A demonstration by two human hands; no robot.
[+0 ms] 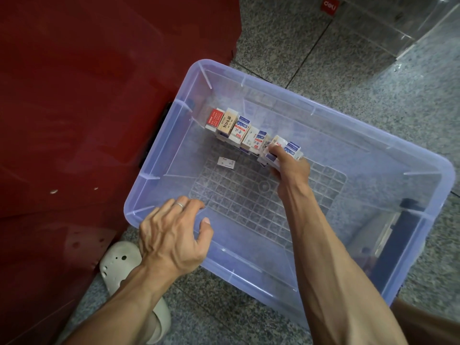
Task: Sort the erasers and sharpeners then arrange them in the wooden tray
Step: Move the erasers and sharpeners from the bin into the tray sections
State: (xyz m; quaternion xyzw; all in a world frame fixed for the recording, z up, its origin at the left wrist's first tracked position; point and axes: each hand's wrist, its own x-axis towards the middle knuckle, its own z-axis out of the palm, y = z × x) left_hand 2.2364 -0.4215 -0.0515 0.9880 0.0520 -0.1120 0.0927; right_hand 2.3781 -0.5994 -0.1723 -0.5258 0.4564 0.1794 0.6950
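A row of several boxed erasers (pixel 236 127) with red, tan and blue-and-white wrappers lies inside a translucent blue plastic bin (pixel 323 113), along its far side. My right hand (pixel 288 168) reaches into the bin and grips erasers (pixel 291 148) at the row's right end. One small eraser (pixel 226 162) lies alone on the bin floor. My left hand (pixel 171 232) rests on the bin's near left rim, fingers curled over the edge. No wooden tray or sharpeners are in view.
A dark red cabinet (pixel 87 95) stands to the left, touching the bin. The floor is grey speckled granite tile (pixel 323 58). A clear acrylic case (pixel 398 21) stands at the top right. A pale foam sandal (pixel 119 265) on a foot shows below my left hand.
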